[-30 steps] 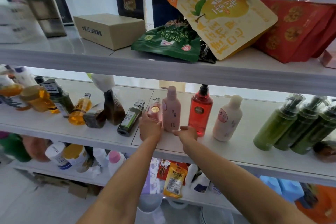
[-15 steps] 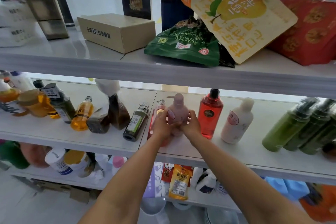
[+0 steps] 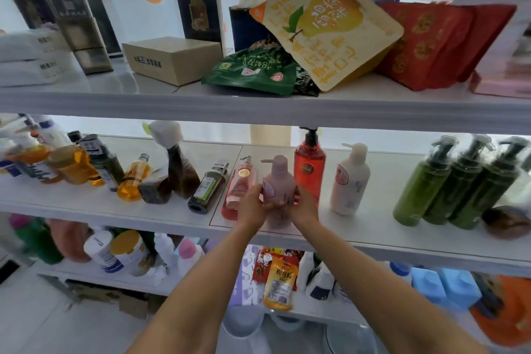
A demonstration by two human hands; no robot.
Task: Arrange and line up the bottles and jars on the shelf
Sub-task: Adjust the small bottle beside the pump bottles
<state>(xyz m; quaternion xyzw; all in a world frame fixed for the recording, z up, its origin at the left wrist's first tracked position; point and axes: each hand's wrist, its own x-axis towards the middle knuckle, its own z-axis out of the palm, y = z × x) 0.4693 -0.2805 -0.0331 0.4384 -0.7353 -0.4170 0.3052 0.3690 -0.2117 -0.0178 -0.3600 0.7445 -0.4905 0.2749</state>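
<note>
White middle shelf (image 3: pixel 373 221) crosses the centre of the frame. My left hand (image 3: pixel 253 207) and right hand (image 3: pixel 301 207) curl round an upright pink pump bottle (image 3: pixel 277 181) near its front edge. A tilted clear pink bottle (image 3: pixel 241 184) lies just left, a red pump bottle (image 3: pixel 309 169) just right, and a white lotion bottle (image 3: pixel 349 181) beyond.

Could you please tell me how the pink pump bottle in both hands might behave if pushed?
The pink pump bottle is tall and slim, so a high push would probably tip it. The left hand and right hand grip it low, likely steadying it. Smooth plastic may slip.
</note>
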